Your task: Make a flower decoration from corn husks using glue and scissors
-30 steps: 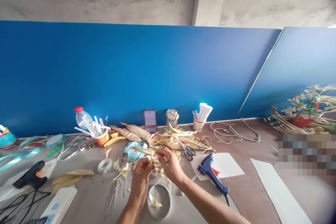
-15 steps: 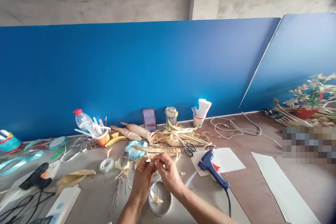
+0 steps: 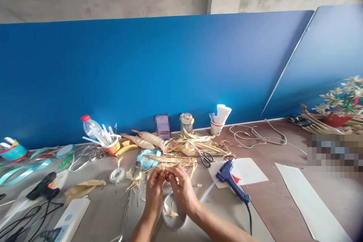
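My left hand (image 3: 154,193) and my right hand (image 3: 181,191) meet fingertip to fingertip over the table, both pinched on a small piece of dried corn husk (image 3: 163,169). Below them stands a round metal tin (image 3: 172,217) with a husk scrap inside. Just beyond my fingers lies a pile of dried corn husks (image 3: 187,149), with scissors (image 3: 206,157) resting on it. A light blue ribbon (image 3: 145,159) lies left of the pile.
A blue glue gun (image 3: 231,181) lies on white paper (image 3: 249,170) to the right. A black glue gun (image 3: 42,189), tape roll (image 3: 117,176), orange cup (image 3: 112,145) of sticks and water bottle (image 3: 89,125) are left. A blue partition (image 3: 170,68) backs the table.
My hands have drawn a little nearer to me and closer together over the tin, still pinching the husk piece. The camera tilted slightly.
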Motion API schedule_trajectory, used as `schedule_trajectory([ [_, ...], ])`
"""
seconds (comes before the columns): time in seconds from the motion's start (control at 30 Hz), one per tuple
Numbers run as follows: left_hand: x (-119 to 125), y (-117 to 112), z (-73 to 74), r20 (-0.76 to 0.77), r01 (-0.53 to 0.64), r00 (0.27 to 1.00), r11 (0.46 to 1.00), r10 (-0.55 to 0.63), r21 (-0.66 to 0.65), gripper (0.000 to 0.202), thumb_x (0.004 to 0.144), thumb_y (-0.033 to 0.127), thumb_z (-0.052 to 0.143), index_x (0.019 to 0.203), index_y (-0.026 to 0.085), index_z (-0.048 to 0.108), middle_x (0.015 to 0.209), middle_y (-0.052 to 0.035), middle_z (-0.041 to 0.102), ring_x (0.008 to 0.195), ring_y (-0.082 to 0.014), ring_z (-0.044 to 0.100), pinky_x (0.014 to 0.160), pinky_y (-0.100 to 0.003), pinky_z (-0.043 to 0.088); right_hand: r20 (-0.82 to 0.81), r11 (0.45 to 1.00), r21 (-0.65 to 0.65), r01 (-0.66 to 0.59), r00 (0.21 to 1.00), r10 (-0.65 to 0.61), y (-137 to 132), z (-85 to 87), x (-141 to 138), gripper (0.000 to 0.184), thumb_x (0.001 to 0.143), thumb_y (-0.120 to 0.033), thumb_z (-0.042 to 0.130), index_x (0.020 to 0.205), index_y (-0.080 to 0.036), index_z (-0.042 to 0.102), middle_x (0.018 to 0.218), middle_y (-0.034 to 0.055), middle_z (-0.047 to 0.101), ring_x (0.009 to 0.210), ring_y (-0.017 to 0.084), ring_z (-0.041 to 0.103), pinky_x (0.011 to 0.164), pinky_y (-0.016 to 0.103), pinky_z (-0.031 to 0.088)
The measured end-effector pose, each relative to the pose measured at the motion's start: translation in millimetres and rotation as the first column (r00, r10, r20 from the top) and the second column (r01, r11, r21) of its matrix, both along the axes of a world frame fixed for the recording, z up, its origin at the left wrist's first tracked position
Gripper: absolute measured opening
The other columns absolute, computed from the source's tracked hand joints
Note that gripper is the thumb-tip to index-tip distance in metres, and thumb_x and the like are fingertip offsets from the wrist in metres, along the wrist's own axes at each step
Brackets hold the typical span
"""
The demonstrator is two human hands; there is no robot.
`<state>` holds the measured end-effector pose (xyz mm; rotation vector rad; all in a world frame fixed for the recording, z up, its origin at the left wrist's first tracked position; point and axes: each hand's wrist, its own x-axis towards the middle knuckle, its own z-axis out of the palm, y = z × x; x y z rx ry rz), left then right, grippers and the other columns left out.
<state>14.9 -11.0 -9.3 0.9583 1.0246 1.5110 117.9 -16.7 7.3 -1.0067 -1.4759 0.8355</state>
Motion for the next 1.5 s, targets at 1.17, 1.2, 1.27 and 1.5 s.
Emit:
schedule_trajectory([
  [1.17,-8,8,3.1,0.348,0.013,0.937,0.995,0.021,-0.094,0.018,0.061,0.022,0.074,0.07,0.018,0.059,0.071,0.0017,0.061,0.061,-0.0089,0.053,0.063,-0.024,0.045,0.475,0.991,-0.021,0.13,0.874,-0.104,34,23.3,90,0.027,0.079,-0.026,0.048,0.054,-0.017,0.056,0.058,-0.0013,0.05,0.055,0.012,0.045,0.055,0.023,0.035],
  [1.2,-8,9,3.1,0.354,0.015,0.935,0.995,0.02,-0.098,0.018,0.061,0.021,0.074,0.069,0.017,0.058,0.071,0.0015,0.061,0.059,-0.0081,0.052,0.061,-0.023,0.044,0.461,0.989,-0.011,0.145,0.879,-0.123,34,21.7,90,0.025,0.078,-0.025,0.048,0.056,-0.017,0.056,0.06,-0.001,0.051,0.056,0.012,0.046,0.056,0.023,0.036],
  [1.27,-8,9,3.5,0.364,0.021,0.931,0.995,0.015,-0.094,0.018,0.062,0.02,0.074,0.069,0.016,0.058,0.071,0.001,0.061,0.057,-0.0067,0.05,0.058,-0.021,0.043,0.403,0.984,0.027,0.178,0.899,-0.173,34,20.0,92,0.018,0.078,-0.02,0.045,0.068,-0.016,0.06,0.07,0.0011,0.056,0.063,0.013,0.05,0.06,0.023,0.038],
  [1.5,-9,8,7.6,0.327,0.027,0.945,0.997,-0.001,-0.076,0.018,0.064,0.023,0.073,0.07,0.016,0.058,0.067,0.0015,0.058,0.058,-0.0079,0.05,0.057,-0.021,0.041,0.486,0.986,-0.147,-0.083,0.862,0.145,5,24.0,74,0.017,0.077,-0.02,0.05,0.077,-0.02,0.067,0.06,-0.0018,0.058,0.054,0.012,0.05,0.055,0.022,0.037],
])
